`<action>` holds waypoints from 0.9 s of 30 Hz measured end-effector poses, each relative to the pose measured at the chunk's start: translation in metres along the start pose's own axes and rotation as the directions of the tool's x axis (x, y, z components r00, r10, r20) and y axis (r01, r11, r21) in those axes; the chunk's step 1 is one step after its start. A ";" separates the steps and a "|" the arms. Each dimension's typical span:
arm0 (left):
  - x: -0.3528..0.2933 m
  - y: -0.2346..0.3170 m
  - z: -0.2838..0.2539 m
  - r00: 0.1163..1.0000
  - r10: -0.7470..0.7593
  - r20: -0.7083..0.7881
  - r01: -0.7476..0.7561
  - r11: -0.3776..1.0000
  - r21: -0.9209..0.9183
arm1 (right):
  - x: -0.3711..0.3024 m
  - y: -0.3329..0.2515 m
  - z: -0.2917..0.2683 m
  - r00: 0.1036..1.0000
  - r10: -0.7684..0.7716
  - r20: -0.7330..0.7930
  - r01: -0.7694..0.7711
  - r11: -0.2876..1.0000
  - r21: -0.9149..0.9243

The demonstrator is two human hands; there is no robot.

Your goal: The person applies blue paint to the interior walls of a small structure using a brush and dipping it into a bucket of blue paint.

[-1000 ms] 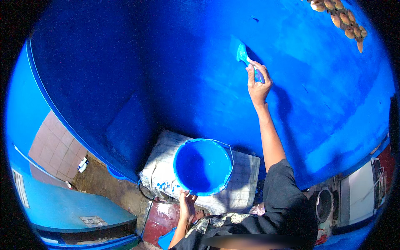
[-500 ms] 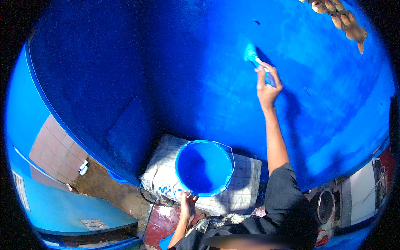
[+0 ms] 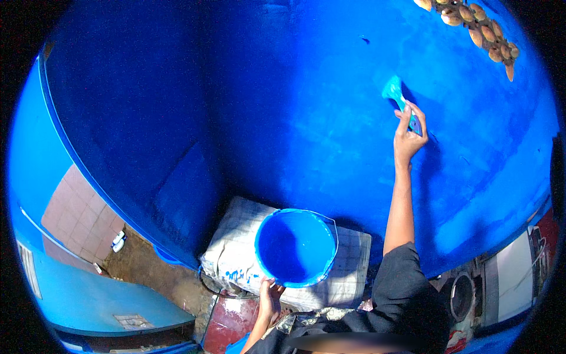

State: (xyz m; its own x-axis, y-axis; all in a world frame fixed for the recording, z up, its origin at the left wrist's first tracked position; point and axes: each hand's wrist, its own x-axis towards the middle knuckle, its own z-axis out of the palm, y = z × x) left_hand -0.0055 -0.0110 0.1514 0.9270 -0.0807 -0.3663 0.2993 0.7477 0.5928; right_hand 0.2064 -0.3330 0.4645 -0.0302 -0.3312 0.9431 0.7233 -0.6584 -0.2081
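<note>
One round blue plastic bucket (image 3: 296, 248), coated blue inside though how much paint lies in it cannot be told, is gripped at its near rim by the left hand (image 3: 270, 302) above a paint-spattered white woven sack (image 3: 236, 259). There is one bucket, one sack and one flat paintbrush with turquoise-wet bristles (image 3: 400, 101), which the right hand (image 3: 408, 134) clasps by the handle against the blue-painted wall (image 3: 283, 106). Since half a second ago the brush and right hand have moved up and to the right along the wall, while the bucket has stayed in place.
</note>
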 end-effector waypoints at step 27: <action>0.012 -0.009 -0.006 0.999 0.036 0.030 -0.037 0.999 0.040 | 0.057 0.018 0.023 0.991 0.133 -0.004 -0.133 0.989 0.069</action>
State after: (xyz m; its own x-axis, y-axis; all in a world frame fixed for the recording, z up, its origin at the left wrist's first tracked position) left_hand 0.0012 -0.0149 0.1375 0.9434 -0.0735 -0.3233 0.2736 0.7234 0.6339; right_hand 0.2335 -0.3482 0.5209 0.0635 -0.4189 0.9058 0.7666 -0.5607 -0.3130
